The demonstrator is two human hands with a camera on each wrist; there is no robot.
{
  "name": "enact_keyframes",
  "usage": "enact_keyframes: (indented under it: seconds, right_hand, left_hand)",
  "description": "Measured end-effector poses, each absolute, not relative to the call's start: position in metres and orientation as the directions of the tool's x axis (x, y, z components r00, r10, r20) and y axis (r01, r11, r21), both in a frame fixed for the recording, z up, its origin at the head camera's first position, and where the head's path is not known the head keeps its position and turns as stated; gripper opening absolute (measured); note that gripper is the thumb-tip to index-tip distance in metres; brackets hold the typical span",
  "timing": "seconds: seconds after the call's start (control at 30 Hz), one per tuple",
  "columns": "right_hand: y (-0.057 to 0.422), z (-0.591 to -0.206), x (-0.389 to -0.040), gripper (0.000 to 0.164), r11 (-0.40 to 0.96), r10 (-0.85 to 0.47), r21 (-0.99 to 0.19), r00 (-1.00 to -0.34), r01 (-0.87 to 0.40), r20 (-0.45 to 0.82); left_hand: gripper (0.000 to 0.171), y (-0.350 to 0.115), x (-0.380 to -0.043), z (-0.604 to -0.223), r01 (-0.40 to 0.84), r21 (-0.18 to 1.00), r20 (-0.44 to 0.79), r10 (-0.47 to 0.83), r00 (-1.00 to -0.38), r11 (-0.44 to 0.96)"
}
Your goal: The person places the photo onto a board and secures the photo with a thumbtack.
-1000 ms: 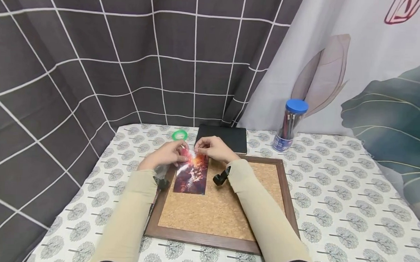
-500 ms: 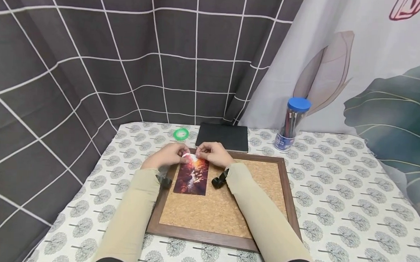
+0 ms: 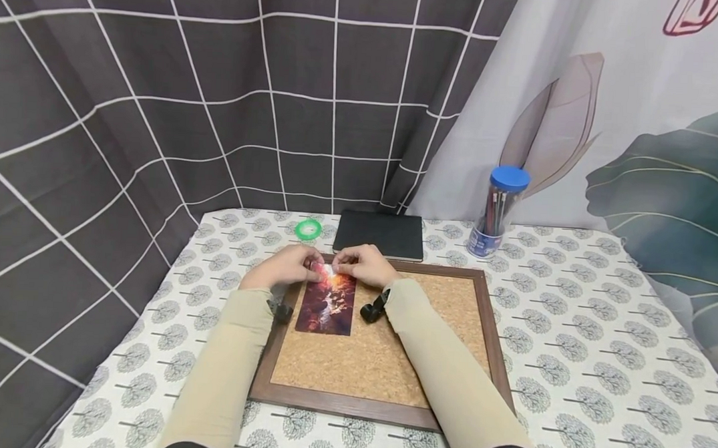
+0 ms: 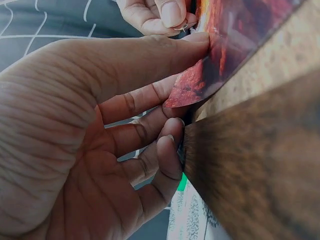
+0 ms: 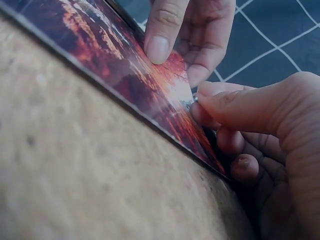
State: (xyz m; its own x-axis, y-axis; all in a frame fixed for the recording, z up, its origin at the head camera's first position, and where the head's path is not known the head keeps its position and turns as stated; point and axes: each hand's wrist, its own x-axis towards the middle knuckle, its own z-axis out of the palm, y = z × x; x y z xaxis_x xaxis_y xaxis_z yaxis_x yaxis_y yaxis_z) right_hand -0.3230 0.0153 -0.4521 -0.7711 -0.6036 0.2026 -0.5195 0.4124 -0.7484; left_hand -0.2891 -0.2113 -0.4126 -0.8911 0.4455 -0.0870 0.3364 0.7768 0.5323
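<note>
A glossy red and purple picture card (image 3: 326,306) lies over the upper left of a wood-framed cork board (image 3: 353,364). My left hand (image 3: 287,266) pinches the card near its top left corner, thumb on the printed face and fingers behind, as the left wrist view shows. At the top edge, my right hand (image 3: 369,264) holds a tiny shiny piece (image 4: 184,26) between thumb and finger; its kind is too small to tell. In the right wrist view, the fingertips (image 5: 205,97) meet the bright part of the card's edge.
Behind the board lies a black notebook (image 3: 379,235), with a green tape roll (image 3: 308,229) to its left. A clear jar with a blue lid (image 3: 498,213), holding pencils, stands at the back right. Curtains hang behind the tree-patterned cloth (image 3: 570,353).
Both hands have come slightly down and nearer with the card's top edge, and the glare on the card has lessened. Over the last half second, almost nothing has moved.
</note>
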Motion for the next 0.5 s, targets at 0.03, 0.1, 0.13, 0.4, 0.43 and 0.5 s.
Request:
enact_keyframes:
  seconds: [0.03, 0.1, 0.13, 0.4, 0.43, 0.5]
  right_hand:
    - [0.015, -0.452, -0.323, 0.006, 0.413, -0.606, -0.746, -0.769, -0.523, 0.204]
    - [0.015, -0.451, -0.323, 0.007, 0.413, -0.614, -0.737, -0.761, -0.535, 0.209]
    - [0.015, -0.451, -0.323, 0.007, 0.412, -0.620, -0.731, -0.755, -0.544, 0.213]
    - [0.017, -0.453, -0.326, 0.006, 0.418, -0.646, -0.702, -0.732, -0.577, 0.216]
    - [0.017, -0.453, -0.326, 0.006, 0.415, -0.650, -0.698, -0.727, -0.584, 0.222]
    - [0.017, -0.453, -0.326, 0.006, 0.405, -0.659, -0.694, -0.716, -0.595, 0.229]
  left_hand:
    - [0.033, -0.211, -0.289, -0.412, 0.340, 0.530, -0.085, 0.447, -0.890, 0.777]
    - [0.032, -0.211, -0.289, -0.411, 0.343, 0.527, -0.082, 0.448, -0.890, 0.777]
    - [0.032, -0.211, -0.288, -0.411, 0.343, 0.526, -0.081, 0.448, -0.891, 0.778]
    - [0.033, -0.212, -0.293, -0.421, 0.314, 0.590, -0.089, 0.446, -0.891, 0.744]
    - [0.032, -0.213, -0.293, -0.422, 0.308, 0.599, -0.089, 0.444, -0.892, 0.739]
    - [0.031, -0.212, -0.292, -0.422, 0.302, 0.612, -0.085, 0.440, -0.894, 0.731]
